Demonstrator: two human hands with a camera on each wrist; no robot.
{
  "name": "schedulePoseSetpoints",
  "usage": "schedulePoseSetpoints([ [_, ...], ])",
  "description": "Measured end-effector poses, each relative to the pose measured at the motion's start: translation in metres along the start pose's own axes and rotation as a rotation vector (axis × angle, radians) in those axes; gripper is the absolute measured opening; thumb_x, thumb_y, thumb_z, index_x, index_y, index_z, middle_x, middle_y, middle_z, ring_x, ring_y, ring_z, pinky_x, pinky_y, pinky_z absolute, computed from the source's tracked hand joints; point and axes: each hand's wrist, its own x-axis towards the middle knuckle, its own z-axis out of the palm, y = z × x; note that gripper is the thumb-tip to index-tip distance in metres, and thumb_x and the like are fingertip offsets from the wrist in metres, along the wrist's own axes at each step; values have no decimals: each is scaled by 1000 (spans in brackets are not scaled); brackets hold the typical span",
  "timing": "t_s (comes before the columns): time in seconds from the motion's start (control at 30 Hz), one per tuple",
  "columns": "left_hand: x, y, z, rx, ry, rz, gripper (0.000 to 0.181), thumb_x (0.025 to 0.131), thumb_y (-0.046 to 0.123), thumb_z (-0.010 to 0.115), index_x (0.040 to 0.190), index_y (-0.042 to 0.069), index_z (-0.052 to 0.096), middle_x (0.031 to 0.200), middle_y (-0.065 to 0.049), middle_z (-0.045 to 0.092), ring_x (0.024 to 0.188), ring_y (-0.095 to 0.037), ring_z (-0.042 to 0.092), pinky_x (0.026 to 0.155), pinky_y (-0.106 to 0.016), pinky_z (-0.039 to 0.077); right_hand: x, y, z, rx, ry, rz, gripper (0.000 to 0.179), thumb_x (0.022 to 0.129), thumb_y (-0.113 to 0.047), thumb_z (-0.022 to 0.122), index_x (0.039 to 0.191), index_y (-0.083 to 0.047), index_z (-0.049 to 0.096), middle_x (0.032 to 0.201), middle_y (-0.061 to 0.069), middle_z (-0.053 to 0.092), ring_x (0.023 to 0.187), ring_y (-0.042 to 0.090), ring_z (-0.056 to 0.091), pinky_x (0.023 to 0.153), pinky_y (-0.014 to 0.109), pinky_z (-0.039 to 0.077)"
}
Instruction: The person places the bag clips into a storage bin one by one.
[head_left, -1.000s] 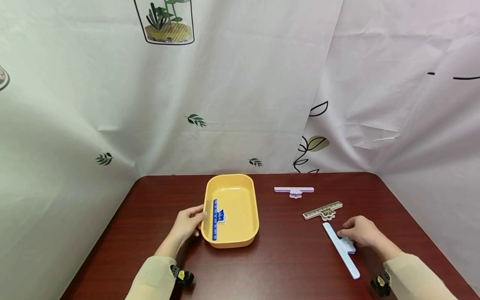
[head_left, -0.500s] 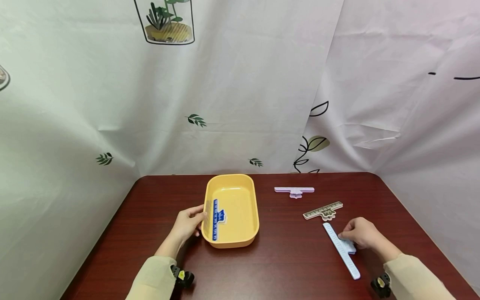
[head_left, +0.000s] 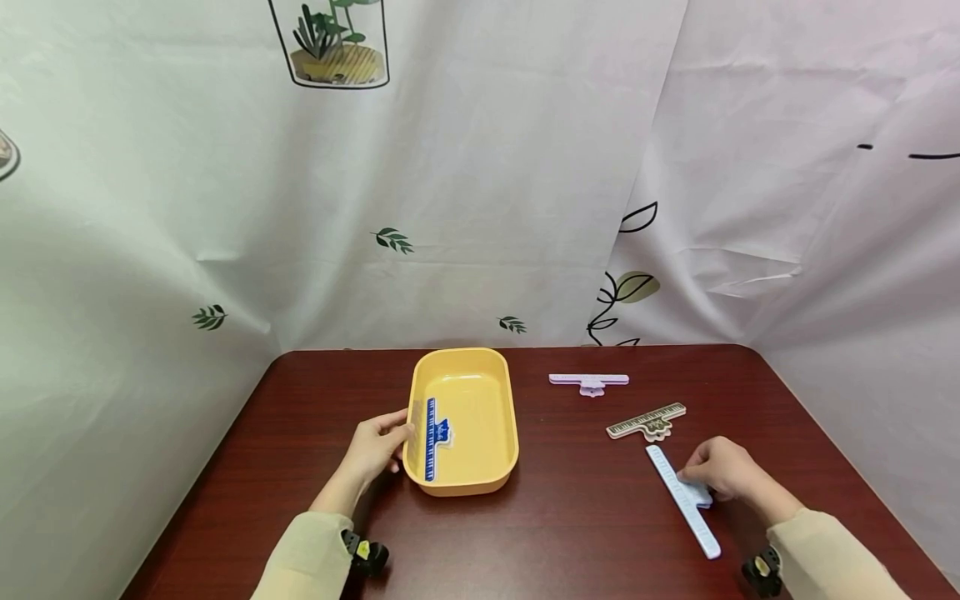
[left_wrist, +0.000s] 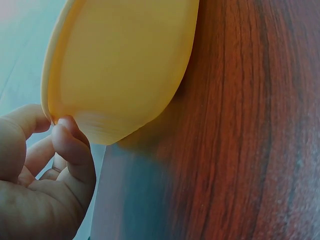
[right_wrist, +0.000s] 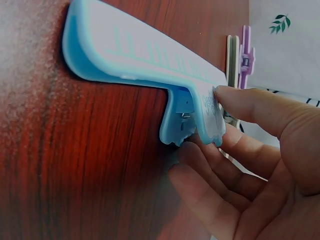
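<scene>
My left hand (head_left: 371, 450) pinches the left rim of a yellow plastic tray (head_left: 480, 437), thumb and fingers on either side of its edge in the left wrist view. Inside the tray lies a blue-and-white long clip (head_left: 431, 442) with piano-key marks. On the right, a light blue long clip (head_left: 684, 502) is on the table, its handle side toward my right hand (head_left: 723, 468). In the right wrist view, my thumb (right_wrist: 250, 107) presses the upper handle plate of this clip (right_wrist: 150, 52), and fingers curl by the lower plate. Its two long bars look closed together.
Behind the light blue clip lie a cream-and-black clip (head_left: 647, 422) and, farther back, a purple clip (head_left: 588, 380). The dark red wooden table (head_left: 562, 517) ends at a pale printed cloth (head_left: 465, 208). Each wrist carries a small black camera.
My right hand has shifted slightly toward me, its thumb settling onto the light blue clip's handle. The left hand, tray and other clips stay where they were.
</scene>
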Motion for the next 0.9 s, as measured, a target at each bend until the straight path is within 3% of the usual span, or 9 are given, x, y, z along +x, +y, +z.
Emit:
schedulePoseSetpoints([
  [0.33, -1, 0, 0, 1, 1, 4, 44, 90, 13, 60, 132, 2, 54, 65, -3, 54, 51, -12, 48, 41, -22, 43, -2, 1, 1, 17, -33, -35, 16, 69, -14, 76, 63, -5, 65, 55, -5, 50, 49, 10, 45, 41, 23, 42],
  [0.57, -2, 2, 0, 10, 3, 5, 44, 90, 14, 60, 132, 2, 54, 66, -3, 55, 51, -12, 49, 41, -23, 43, -3, 1, 1, 22, -57, -35, 18, 71, -13, 75, 63, -5, 60, 57, -4, 48, 50, 11, 46, 42, 24, 44],
  [0.9, -2, 2, 0, 8, 5, 5, 44, 90, 13, 60, 132, 2, 54, 67, -3, 57, 51, -12, 49, 41, -22, 43, -1, 0, -1, 39, -56, -124, 22, 75, -13, 73, 61, -7, 57, 53, -7, 44, 43, 8, 38, 40, 19, 33],
])
